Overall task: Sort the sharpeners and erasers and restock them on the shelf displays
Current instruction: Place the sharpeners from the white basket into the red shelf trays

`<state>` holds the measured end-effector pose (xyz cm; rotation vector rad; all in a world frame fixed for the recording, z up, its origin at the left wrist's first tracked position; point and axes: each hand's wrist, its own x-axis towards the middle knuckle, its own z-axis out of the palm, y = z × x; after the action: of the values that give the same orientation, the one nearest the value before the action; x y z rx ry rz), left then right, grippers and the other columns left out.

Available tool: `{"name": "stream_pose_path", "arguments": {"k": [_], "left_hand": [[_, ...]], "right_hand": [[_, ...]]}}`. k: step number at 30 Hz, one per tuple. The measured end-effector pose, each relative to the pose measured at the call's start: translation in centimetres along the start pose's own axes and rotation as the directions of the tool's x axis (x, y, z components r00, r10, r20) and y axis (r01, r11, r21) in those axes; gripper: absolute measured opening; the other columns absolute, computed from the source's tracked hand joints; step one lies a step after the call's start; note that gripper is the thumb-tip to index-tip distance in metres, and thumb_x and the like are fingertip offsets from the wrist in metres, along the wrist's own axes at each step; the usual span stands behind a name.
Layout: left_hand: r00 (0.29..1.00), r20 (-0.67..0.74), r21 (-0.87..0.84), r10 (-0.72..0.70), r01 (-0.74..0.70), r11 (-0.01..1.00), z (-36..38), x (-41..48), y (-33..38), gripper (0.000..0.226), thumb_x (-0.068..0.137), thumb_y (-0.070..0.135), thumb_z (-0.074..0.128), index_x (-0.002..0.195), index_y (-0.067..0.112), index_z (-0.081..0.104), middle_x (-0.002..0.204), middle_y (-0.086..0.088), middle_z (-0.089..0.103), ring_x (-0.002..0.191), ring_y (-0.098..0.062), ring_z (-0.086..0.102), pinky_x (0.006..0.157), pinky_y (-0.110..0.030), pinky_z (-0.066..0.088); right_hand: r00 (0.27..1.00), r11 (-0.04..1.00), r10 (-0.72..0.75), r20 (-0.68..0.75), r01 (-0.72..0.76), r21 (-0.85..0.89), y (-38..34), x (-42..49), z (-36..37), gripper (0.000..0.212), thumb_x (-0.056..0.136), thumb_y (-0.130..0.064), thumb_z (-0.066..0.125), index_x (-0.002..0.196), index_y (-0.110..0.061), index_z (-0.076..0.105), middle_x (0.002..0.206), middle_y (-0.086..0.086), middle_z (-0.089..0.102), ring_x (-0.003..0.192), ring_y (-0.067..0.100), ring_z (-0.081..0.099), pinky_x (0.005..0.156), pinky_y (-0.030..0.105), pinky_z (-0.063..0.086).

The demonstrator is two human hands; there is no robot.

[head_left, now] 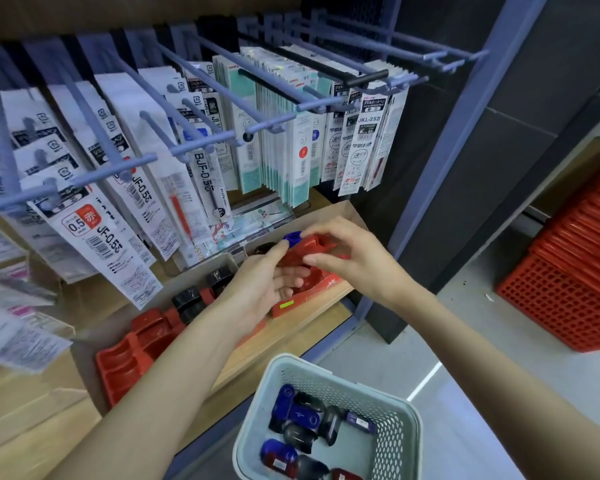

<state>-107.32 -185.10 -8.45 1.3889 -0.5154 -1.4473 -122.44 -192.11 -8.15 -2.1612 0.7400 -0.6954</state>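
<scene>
Pinching a red plastic piece (pixel 307 249) just above the red display tray (pixel 305 294) with left hand (pixel 260 289) and right hand (pixel 347 258); blue sharpener (pixel 293 238) touching behind. Probably light, rigid, slick: grip across flat sides.

1. Above the red display tray (pixel 312 294), refill packets (pixel 291 140) on blue pegs (pixel 201 98) hung low, leaving only a shallow gap.
2. Directly over the tray, the left hand (pixel 267 289) and right hand (pixel 350 261), gripping a red piece (pixel 309 249), filled that gap.
3. Right of the tray, a blue upright (pixel 444 174) blocked the side.
4. Left of it, black sharpeners (pixel 187 299) and a second red tray (pixel 125 362) covered the shelf (pixel 291 332).
5. In front and below, a basket (pixel 395 445) stood.
</scene>
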Motion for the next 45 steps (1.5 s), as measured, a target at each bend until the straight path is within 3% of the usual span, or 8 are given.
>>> {"name": "stream_pose_path", "arguments": {"k": [2, 5, 10, 19, 24, 28, 33, 45], "left_hand": [[0.991, -0.039, 0.308, 0.132, -0.114, 0.945, -0.1, -0.1, -0.7, 0.030, 0.100, 0.034, 0.040, 0.112, 0.013, 0.057, 0.083, -0.004, 0.070, 0.064, -0.012, 0.060, 0.060, -0.025, 0.045], [0.845, 0.114, 0.877, 0.522, -0.332, 0.347, -1.2, -0.8, -2.7, 0.036, 0.098, 0.033, 0.042, 0.132, 0.022, 0.048, 0.114, 0.006, 0.059, 0.096, -0.008, 0.057, 0.087, -0.029, 0.048], [0.845, 0.333, 0.943, 0.418, -0.302, -0.139, -1.8, -0.6, -6.0, 0.039, 0.098, 0.032, 0.039, 0.137, 0.027, 0.040, 0.130, 0.010, 0.050, 0.120, -0.009, 0.046, 0.111, -0.029, 0.006], [0.804, 0.318, 0.947, 0.503, -0.292, -0.133, -1.7, -0.3, -6.6, 0.037, 0.097, 0.025, 0.043, 0.133, 0.023, 0.050, 0.124, 0.006, 0.059, 0.116, -0.012, 0.053, 0.115, -0.035, 0.005], [0.635, 0.510, 0.815, 0.581, -0.573, -0.089, -2.0, -0.9, -7.2, 0.029, 0.093, 0.017, 0.043, 0.114, 0.012, 0.063, 0.108, 0.005, 0.059, 0.101, -0.010, 0.055, 0.101, -0.028, 0.033], [0.808, 0.556, 0.760, 0.197, -0.590, 0.272, -3.3, -1.2, -10.5, 0.020, 0.096, 0.018, 0.048, 0.108, 0.018, 0.064, 0.102, 0.016, 0.059, 0.093, -0.007, 0.058, 0.081, -0.025, 0.048], [0.910, 0.395, 0.843, -0.128, -0.304, 0.443, -5.5, 1.4, -18.2, 0.014, 0.094, 0.014, 0.053, 0.102, 0.019, 0.063, 0.101, 0.003, 0.064, 0.083, -0.005, 0.060, 0.067, -0.006, 0.044], [0.718, 0.225, 0.969, -0.658, -0.237, 0.074, -7.9, 7.4, -30.6, 0.039, 0.087, 0.019, 0.066, 0.122, 0.007, 0.053, 0.124, -0.009, 0.055, 0.100, -0.017, 0.051, 0.078, -0.022, 0.040]], "right_hand": [[0.996, 0.997, 0.015, -0.088, -0.021, -0.069, 1.0, 0.3, -0.8, 0.028, 0.086, -0.021, 0.067, 0.113, -0.018, 0.061, 0.101, -0.018, 0.055, 0.100, 0.005, 0.055, 0.090, 0.028, 0.049], [0.970, 0.979, 0.153, -0.191, -0.175, -0.103, 3.1, 0.7, -1.8, 0.030, 0.088, -0.020, 0.065, 0.116, -0.017, 0.055, 0.108, -0.011, 0.056, 0.102, 0.009, 0.057, 0.092, 0.032, 0.050], [0.978, 0.940, 0.187, -0.090, -0.205, -0.273, 5.3, 1.6, -0.6, 0.025, 0.089, -0.015, 0.063, 0.111, -0.012, 0.052, 0.110, 0.003, 0.060, 0.099, 0.015, 0.056, 0.090, 0.036, 0.049], [0.982, 0.848, 0.168, -0.085, -0.188, -0.495, 7.5, 2.4, 1.4, 0.035, 0.087, -0.023, 0.064, 0.121, -0.016, 0.059, 0.114, 0.005, 0.050, 0.105, 0.025, 0.052, 0.093, 0.041, 0.044], [0.960, 0.934, 0.144, -0.242, -0.212, -0.286, 5.9, -1.9, 1.4, 0.043, 0.089, -0.020, 0.061, 0.131, -0.017, 0.050, 0.122, 0.002, 0.051, 0.114, 0.016, 0.047, 0.097, 0.026, 0.038], [0.943, 0.969, 0.196, -0.268, -0.229, -0.096, 4.5, -10.4, 3.1, 0.012, 0.091, -0.006, 0.053, 0.102, -0.010, 0.057, 0.094, 0.001, 0.060, 0.085, 0.012, 0.057, 0.076, 0.022, 0.045], [0.735, 0.780, 0.626, 0.259, -0.584, -0.226, 9.0, -18.4, 7.7, 0.017, 0.094, -0.021, 0.053, 0.111, -0.019, 0.058, 0.101, -0.001, 0.065, 0.087, 0.015, 0.060, 0.082, 0.032, 0.048], [0.401, 0.576, 0.812, 0.423, -0.661, -0.480, 20.8, -26.2, 22.6, 0.035, 0.093, -0.025, 0.052, 0.124, -0.009, 0.049, 0.123, 0.017, 0.050, 0.112, 0.035, 0.051, 0.092, 0.036, 0.042]]}}
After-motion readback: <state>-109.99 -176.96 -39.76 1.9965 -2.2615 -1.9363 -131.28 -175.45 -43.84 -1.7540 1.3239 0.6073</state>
